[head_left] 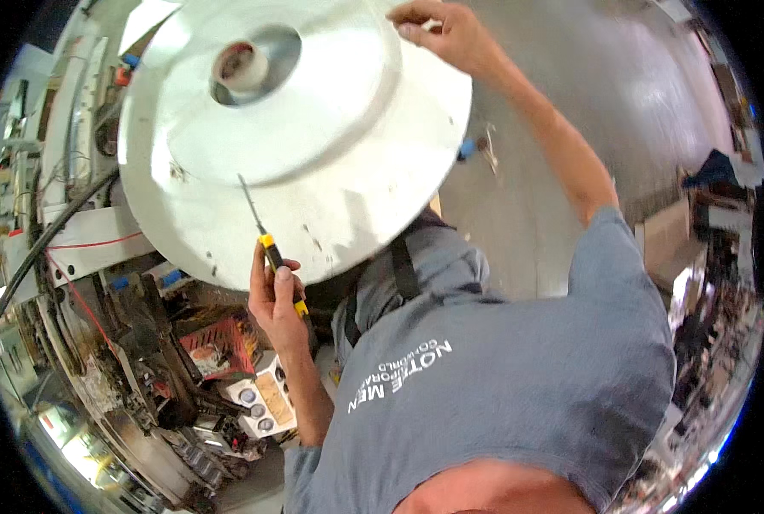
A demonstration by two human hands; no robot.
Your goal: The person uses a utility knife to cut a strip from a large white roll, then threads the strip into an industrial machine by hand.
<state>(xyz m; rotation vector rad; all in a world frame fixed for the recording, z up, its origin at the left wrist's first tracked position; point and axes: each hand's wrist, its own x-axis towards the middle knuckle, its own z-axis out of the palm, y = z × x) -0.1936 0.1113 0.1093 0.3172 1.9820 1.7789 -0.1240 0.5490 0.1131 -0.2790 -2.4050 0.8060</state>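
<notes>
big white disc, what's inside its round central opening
A pale cylinder with a reddish-brown end shows inside the opening of the white disc. Whatever lies directly behind the cylinder is covered.

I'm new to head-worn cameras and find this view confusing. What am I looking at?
There's no robot here. This is one fisheye picture, looking down from a camera on the person's head, so edges bend and their own grey shirt fills the lower part. The left hand holds a yellow-and-black tool with a thin metal end. The right hand is over the far side of a big white disc; whether it touches is unclear. A hub sits in the disc's central opening, and dark marks dot its face. Lower left, a red basket stands among clutter.
</notes>
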